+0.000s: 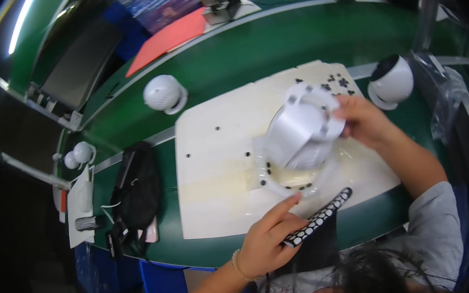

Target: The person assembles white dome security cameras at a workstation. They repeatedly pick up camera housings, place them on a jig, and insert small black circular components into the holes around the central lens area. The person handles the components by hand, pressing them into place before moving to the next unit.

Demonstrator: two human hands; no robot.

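My right hand (364,122) grips a white rounded device (296,131), like a small camera, by its ring-shaped base. The device is tilted over the board, its base turned up to the right with several dark spots on it; motion blurs it. Below it lies a translucent ring (273,187) with several small black pads along its near edge. My left hand (270,237) stretches its index finger toward those pads. Its other fingers are bent against a curled black sheet with white dots (322,217), which they seem to hold at its left end.
A pale board (211,192) lies on the green table, with loose black pads (337,83) at its far right. White devices stand at the far left (163,94) and right (392,81). A black bag (138,185) sits left, clear plastic bags (440,93) right.
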